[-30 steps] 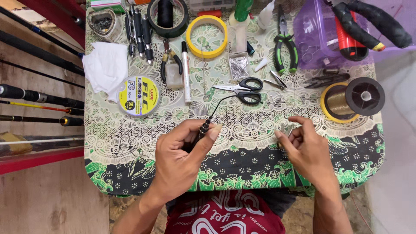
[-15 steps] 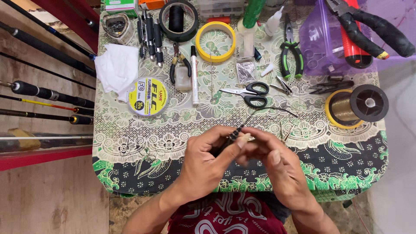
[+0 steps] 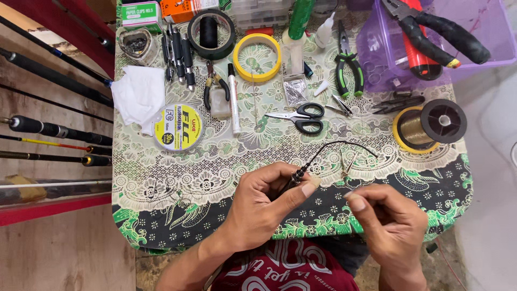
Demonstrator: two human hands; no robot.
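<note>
My left hand (image 3: pixel 264 207) is closed on a thin black curved tube (image 3: pixel 334 145) with small dark beads near the fingertips; the tube arcs up and to the right over the patterned tablecloth (image 3: pixel 177 188). My right hand (image 3: pixel 390 223) hovers just right of it, thumb and forefinger pinched together, perhaps on a fine line too thin to see. A small metal needle-like piece (image 3: pixel 349 164) lies on the cloth between the hands.
Black-handled scissors (image 3: pixel 304 116), a yellow line spool (image 3: pixel 179 126), a white tissue (image 3: pixel 139 97), a yellow tape ring (image 3: pixel 257 56), green pliers (image 3: pixel 349 70), a dark reel of line (image 3: pixel 431 124) and a purple box (image 3: pixel 431 37) fill the table. Fishing rods (image 3: pixel 54 129) lie left.
The hands met at the tube half a second ago; now my right hand has drawn away to the right. The camera view has shifted downward.
</note>
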